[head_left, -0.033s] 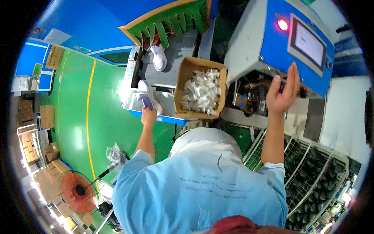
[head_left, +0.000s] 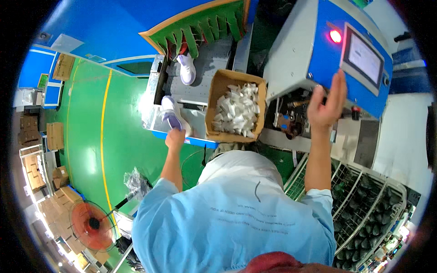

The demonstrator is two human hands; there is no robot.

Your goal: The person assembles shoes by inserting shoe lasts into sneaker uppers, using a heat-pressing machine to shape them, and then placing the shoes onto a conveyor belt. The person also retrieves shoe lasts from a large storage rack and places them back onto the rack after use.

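Observation:
My left hand (head_left: 175, 138) is closed on the heel end of a white sneaker (head_left: 171, 105) with a pale purple lining, at the near left end of a conveyor. Another white sneaker (head_left: 187, 71) lies farther back on the perforated grey conveyor bed (head_left: 207, 63). My right hand (head_left: 326, 105) is raised, slightly blurred, with its fingers stretched out and nothing in it. It is in front of a blue and white machine (head_left: 314, 50), below its screen (head_left: 363, 58). A red lamp (head_left: 335, 36) glows beside the screen.
An open cardboard box (head_left: 211, 104) of white crumpled pieces stands between conveyor and machine. Green strips (head_left: 189, 42) hang over the conveyor opening. A wire rack (head_left: 350, 214) of dark shoe-shaped pieces stands lower right. A fan (head_left: 93, 223) is lower left.
My right hand has shifted slightly left against the machine front. My left hand stays on the sneaker. The machine, box and conveyor sit slightly lower in the view.

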